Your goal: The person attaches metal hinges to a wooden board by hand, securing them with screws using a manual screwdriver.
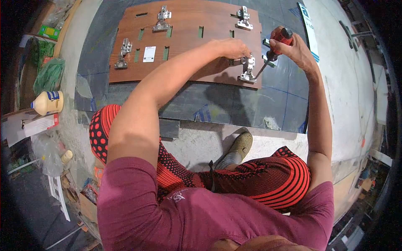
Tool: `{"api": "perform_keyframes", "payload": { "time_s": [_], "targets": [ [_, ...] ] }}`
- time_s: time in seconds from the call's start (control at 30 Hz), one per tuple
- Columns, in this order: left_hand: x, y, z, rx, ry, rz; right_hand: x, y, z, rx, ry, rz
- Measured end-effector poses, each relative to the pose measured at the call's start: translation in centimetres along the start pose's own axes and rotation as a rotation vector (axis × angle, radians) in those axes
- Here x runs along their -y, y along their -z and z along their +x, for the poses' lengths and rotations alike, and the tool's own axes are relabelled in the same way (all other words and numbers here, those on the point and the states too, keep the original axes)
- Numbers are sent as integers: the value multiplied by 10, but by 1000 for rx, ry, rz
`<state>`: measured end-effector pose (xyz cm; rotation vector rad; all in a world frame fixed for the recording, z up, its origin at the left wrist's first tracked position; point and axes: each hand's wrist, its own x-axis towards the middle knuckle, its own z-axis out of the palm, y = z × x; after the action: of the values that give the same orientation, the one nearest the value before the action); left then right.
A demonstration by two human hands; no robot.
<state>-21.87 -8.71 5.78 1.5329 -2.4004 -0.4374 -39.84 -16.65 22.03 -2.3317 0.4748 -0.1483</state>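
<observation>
A brown wooden panel with slots and a white label lies on a dark board. Metal hinges sit at its corners: upper middle, left, upper right and lower right. My right hand is wrapped round a red and black screwdriver, its shaft slanting down to the lower right hinge. My left hand rests at the top of that same hinge, fingers bent; its fingertips are partly hidden, so its hold is unclear.
The dark board lies under the panel, with a white printed strip along its right edge. A cream bottle, green bags and boxes stand at the left. My shoe is below the board.
</observation>
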Motion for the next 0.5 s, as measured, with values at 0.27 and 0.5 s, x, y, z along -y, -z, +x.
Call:
{"api": "perform_keyframes", "payload": {
  "time_s": [0.27, 0.5],
  "targets": [
    [-1, 0, -3, -16, 9, -8, -11, 25, -15, 219, 20, 160],
    [-7, 2, -2, 2, 24, 76, -64, 29, -8, -25, -7, -29]
  ]
}}
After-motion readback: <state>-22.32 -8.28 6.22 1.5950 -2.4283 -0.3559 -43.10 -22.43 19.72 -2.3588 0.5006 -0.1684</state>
